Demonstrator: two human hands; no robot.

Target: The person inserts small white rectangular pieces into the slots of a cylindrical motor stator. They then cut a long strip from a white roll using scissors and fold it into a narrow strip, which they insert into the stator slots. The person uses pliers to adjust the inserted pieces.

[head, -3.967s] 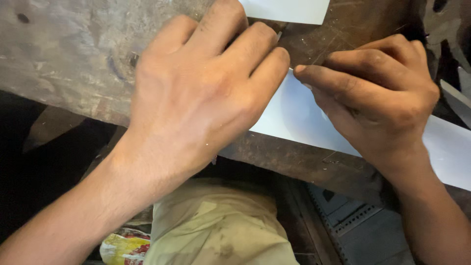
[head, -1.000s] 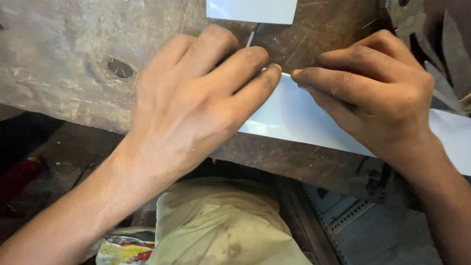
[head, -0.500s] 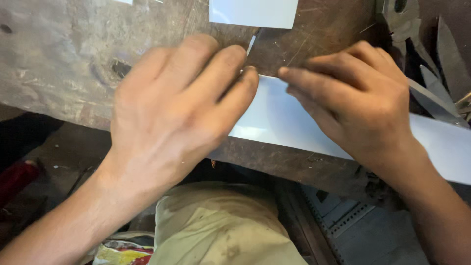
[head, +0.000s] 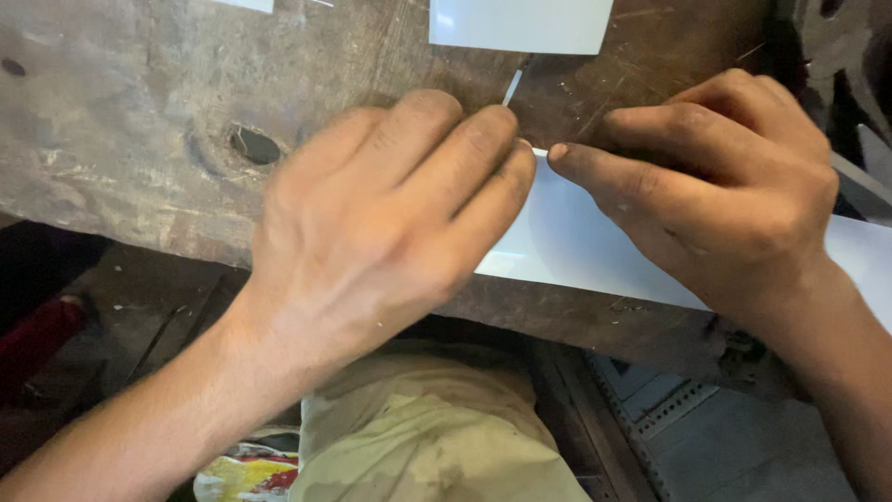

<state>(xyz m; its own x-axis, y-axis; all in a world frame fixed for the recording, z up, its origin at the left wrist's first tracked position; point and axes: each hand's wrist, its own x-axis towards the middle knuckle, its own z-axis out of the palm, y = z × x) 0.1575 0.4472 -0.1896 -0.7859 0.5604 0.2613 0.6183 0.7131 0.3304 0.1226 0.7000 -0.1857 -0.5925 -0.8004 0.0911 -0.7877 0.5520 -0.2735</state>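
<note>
Where both hands press, white sheet [head: 595, 246] overhangs the workbench [head: 139, 121] edge.

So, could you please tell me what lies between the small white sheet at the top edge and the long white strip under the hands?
In the head view, between the small sheet and the strip there is scratched wooden bench and one thin white sliver.

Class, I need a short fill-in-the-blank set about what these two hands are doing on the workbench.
1. Both hands press down on a white ____ lying across the bench edge.
2. The left hand lies flat, its fingers nearly meeting the ____ hand's fingertip.
3. The worn workbench is made of ____.
4. A second white sheet lies ____ the hands, at the picture's top.

Missing words: sheet; right; wood; above
</note>
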